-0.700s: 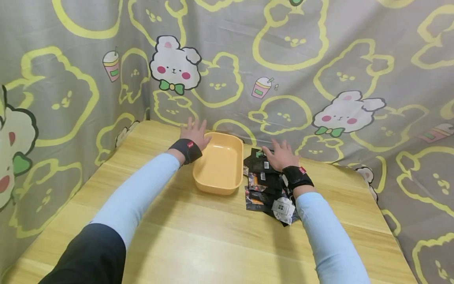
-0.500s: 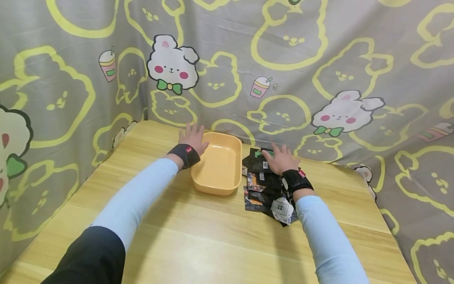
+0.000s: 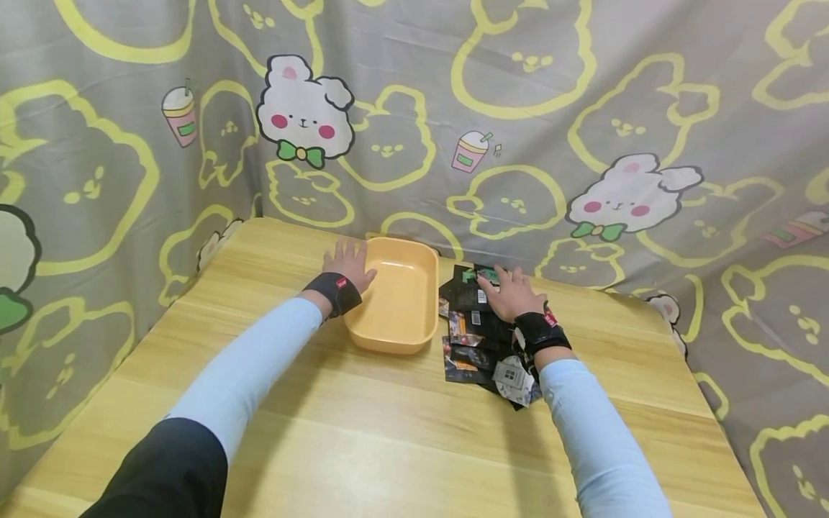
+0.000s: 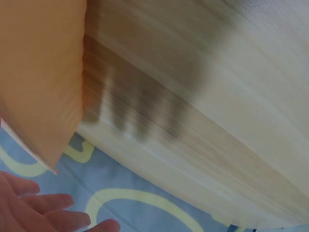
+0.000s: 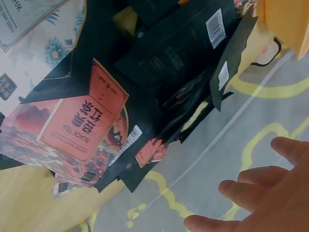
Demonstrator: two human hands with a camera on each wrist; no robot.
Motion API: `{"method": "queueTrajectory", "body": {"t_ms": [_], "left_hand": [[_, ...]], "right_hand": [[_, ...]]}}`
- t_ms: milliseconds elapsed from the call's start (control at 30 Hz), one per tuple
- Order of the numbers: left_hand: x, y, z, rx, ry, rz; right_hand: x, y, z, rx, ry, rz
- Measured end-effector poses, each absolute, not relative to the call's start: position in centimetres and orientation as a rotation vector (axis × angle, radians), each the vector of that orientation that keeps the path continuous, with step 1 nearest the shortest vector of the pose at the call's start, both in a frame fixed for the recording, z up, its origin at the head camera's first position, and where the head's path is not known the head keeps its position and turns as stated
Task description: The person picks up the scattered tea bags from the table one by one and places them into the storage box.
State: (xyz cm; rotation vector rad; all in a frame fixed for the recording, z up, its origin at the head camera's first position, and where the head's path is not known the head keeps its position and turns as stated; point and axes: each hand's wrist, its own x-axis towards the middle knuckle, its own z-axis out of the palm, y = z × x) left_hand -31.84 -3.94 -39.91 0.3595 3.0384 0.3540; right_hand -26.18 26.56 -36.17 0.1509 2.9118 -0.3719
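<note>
A yellow-orange plastic basin (image 3: 401, 309) stands on the wooden table. My left hand (image 3: 350, 266) is at its far left rim, fingers straight and spread. In the left wrist view, that hand (image 4: 41, 210) shows low at the left beside the basin's wall (image 4: 43, 63); whether it touches the rim I cannot tell. Right of the basin lies a loose pile of tea packets (image 3: 476, 327), mostly black; one pink label (image 5: 84, 123) reads "BLACK TEA". Over the pile's far right part hovers my right hand (image 3: 514, 296), fingers extended, holding nothing visible. It partly hides the packets.
A white patterned packet (image 3: 514, 380) lies at the pile's near end. Behind and along both sides of the table (image 3: 363, 432) hangs a grey curtain (image 3: 401, 57) with yellow cartoon outlines. The basin and packets sit close to the table's back edge.
My left hand has come down and slightly back beside the basin's left rim. The right hand has sunk a little over the packets. The head view has shifted slightly; basin and packets look unmoved.
</note>
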Motion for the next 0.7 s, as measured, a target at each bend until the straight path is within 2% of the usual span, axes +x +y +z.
{"method": "queueTrajectory", "body": {"t_ms": [300,700], "left_hand": [[-30.9,-3.8,-39.9,0.335,3.031,0.332],[-32.1,-4.2,-40.7,0.346,2.918,0.374]], "right_hand": [[-26.2,26.8,-36.8,0.148,2.906,-0.368],[-26.7,27.4,-38.5,0.117,2.895,-0.342]]}}
